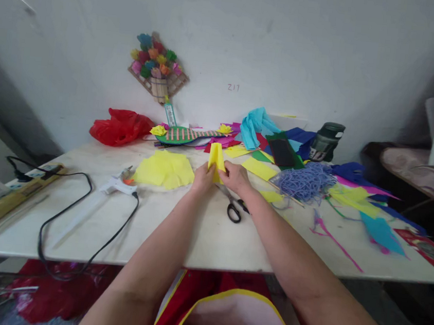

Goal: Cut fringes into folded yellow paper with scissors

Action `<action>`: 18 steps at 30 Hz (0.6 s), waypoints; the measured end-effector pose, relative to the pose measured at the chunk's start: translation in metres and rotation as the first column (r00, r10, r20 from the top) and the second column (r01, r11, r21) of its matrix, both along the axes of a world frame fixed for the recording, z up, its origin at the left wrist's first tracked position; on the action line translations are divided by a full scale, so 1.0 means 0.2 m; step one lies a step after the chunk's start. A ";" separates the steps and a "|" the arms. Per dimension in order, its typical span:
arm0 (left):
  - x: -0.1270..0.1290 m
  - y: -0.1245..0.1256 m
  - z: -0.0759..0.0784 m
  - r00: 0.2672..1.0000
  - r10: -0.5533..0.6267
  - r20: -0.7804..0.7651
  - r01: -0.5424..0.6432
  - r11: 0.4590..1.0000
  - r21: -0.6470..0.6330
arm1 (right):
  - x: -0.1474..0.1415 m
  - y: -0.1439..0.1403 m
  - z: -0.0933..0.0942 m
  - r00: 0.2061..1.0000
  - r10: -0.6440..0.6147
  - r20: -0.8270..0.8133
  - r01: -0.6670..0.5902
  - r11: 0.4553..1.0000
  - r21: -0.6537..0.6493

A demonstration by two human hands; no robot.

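Note:
A folded piece of yellow crepe paper (217, 155) stands upright between my two hands over the middle of the table. My left hand (203, 177) pinches its lower left side. On the lower right side, the fingers of my right hand (236, 177) are closed on the same paper. Scissors (234, 212) with black handles lie just below my right hand, their blades partly hidden by it. Left of my hands, a loose pile of yellow paper pieces (165, 169) lies flat on the table.
A hot glue gun (117, 185) with its black cord and a power strip (12, 195) occupy the left side. Behind stand a red plastic bag (122, 127) and a flower-trimmed green piece (189, 136). Tangled purple string (304, 182), a phone (282, 153), coloured paper and a dark bottle (326, 142) are at right.

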State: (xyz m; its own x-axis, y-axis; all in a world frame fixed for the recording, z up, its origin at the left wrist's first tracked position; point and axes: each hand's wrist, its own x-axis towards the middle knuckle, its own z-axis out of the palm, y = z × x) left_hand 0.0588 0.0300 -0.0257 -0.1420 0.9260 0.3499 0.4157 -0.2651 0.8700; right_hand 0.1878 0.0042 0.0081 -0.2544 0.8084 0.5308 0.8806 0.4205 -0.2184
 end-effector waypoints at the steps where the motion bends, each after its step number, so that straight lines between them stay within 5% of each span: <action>1: 0.01 -0.01 0.01 1.000 0.006 -0.028 -0.006 1.000 0.003 | -0.01 -0.01 0.00 1.000 0.016 0.014 -0.016 1.000 0.008; 9: 0.07 -0.07 0.05 1.000 0.026 0.005 -0.026 1.000 -0.004 | -0.04 0.00 -0.01 0.971 0.128 -0.204 -0.135 0.991 -0.021; 18: 0.07 -0.06 0.02 0.976 -0.160 0.145 0.136 0.978 0.159 | -0.02 0.03 -0.03 0.769 0.224 -0.599 -0.317 0.947 -0.053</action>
